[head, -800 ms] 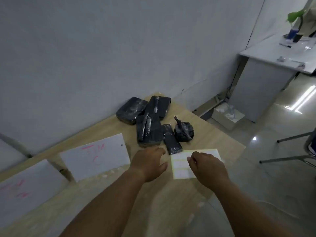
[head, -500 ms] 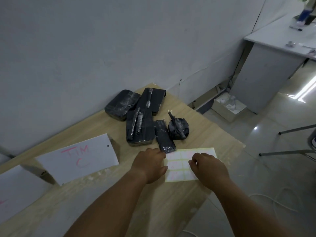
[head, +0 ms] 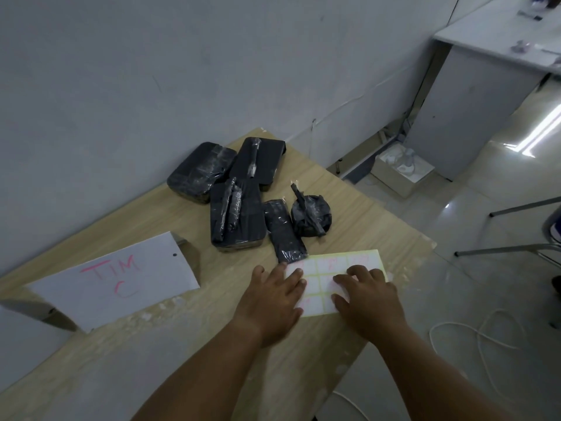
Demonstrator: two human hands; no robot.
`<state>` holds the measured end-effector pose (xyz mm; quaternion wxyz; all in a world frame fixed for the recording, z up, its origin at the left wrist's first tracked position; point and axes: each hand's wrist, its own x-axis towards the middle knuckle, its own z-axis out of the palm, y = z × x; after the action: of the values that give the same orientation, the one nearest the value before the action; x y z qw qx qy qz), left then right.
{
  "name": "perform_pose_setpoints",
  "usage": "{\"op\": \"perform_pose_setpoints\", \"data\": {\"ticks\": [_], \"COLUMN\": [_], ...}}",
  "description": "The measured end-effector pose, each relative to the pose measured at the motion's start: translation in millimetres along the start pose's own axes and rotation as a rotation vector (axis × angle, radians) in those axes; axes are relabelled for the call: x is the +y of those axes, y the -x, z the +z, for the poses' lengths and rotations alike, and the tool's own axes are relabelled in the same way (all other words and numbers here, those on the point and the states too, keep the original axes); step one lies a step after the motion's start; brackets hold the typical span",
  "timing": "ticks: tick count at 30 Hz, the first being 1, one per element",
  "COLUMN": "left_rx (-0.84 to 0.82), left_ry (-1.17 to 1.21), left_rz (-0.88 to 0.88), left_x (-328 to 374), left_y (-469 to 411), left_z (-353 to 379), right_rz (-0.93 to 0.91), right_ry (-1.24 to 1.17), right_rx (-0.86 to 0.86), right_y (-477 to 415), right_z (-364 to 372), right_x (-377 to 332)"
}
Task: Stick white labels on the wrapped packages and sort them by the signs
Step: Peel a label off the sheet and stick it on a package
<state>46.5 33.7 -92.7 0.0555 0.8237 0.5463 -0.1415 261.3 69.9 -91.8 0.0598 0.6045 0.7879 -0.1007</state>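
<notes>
On the wooden table (head: 182, 344), 5 black wrapped packages (head: 236, 220) lie clustered near the wall. Just in front of them is the white label sheet (head: 349, 262), its far corner touching the narrow package (head: 283, 235). The left hand (head: 270, 302) presses flat on the sheet's left edge, fingers straight. The right hand (head: 368, 302) has bent fingertips on the sheet; whether it pinches a label I cannot tell. A "TIM C" sign (head: 121, 281) sits to the left.

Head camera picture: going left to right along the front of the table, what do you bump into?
White sign with pink letters → left hand → right hand → white cable on the floor. The label sheet lies under both hands, so I skipped it.
</notes>
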Motion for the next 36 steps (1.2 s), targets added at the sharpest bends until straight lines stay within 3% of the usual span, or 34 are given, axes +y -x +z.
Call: {"op": "perform_pose_setpoints", "data": {"ticks": [15,22,36], "left_rx": [0.030,0.110,0.058], "left_ry": [0.043,0.053,0.207], "left_rz": [-0.017,-0.205,-0.379], "left_x": [13,-1,-10], "left_y": [37,29,20], "left_z": [26,19,22], "right_rz": [0.041,-0.004,0.076], "right_ry": [0.094,0.076,-0.039], "right_rx": [0.032,0.057,-0.157], "right_y": [22,3,-20], "right_z": [5,-6,-13], "right_x": [-28,-48,-73]}}
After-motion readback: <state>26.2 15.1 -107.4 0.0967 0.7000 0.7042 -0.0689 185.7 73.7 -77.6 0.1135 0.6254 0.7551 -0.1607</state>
